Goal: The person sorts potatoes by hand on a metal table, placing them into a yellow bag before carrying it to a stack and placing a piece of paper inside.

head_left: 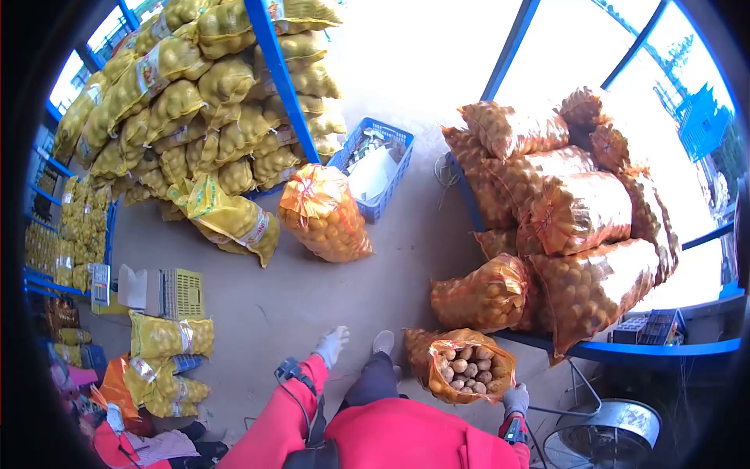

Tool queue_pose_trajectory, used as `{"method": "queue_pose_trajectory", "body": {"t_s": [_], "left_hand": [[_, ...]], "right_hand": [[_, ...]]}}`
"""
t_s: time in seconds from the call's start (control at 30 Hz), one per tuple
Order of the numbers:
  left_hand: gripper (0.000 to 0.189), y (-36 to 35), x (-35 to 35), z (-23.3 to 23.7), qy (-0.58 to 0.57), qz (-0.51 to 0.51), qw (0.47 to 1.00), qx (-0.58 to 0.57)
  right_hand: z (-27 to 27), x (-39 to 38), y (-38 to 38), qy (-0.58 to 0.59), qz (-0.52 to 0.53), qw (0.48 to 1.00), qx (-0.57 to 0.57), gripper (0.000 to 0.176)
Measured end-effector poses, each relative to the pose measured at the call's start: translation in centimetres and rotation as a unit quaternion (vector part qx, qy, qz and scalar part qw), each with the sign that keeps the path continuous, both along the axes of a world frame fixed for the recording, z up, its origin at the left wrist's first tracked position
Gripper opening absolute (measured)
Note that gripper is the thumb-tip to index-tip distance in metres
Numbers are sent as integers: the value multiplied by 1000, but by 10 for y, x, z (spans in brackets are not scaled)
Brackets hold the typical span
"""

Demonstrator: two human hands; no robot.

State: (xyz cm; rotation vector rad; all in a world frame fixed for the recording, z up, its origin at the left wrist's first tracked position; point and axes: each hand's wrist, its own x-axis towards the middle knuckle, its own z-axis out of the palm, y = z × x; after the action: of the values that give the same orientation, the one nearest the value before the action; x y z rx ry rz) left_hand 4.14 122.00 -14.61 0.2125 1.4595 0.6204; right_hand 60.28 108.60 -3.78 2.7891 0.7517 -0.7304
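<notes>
My right hand (516, 399), in a grey glove, is closed at the rim of an open orange mesh bag (418, 348). The bag leans over with its mouth toward me, and brown potatoes (467, 367) show inside. My left hand (332, 346), also gloved, hangs above the floor to the left of my legs with its fingers stretched out and nothing in it. Just behind the open bag lies a closed orange mesh sack of potatoes (484, 293).
Full orange sacks (586, 211) are piled on a blue-edged platform at right. Yellow mesh sacks (226, 86) are stacked high at back left. A blue crate (387, 133) and an upright orange sack (324, 215) stand mid-floor. A round metal fan (617, 430) sits at lower right.
</notes>
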Motion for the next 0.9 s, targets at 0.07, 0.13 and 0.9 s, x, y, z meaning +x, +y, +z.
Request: {"method": "queue_pose_trajectory", "body": {"t_s": [0.07,0.13,0.9], "left_hand": [[46,-45,-73,-45,112,83,990,10],[35,-105,-163,-96,209,138,968,8],[115,476,-180,32,501,-309,805,74]], "right_hand": [[-2,-18,9,-130,143,967,164,43],[-4,-42,51,-144,233,906,321,45],[-137,-363,570,256,322,874,258,22]]}}
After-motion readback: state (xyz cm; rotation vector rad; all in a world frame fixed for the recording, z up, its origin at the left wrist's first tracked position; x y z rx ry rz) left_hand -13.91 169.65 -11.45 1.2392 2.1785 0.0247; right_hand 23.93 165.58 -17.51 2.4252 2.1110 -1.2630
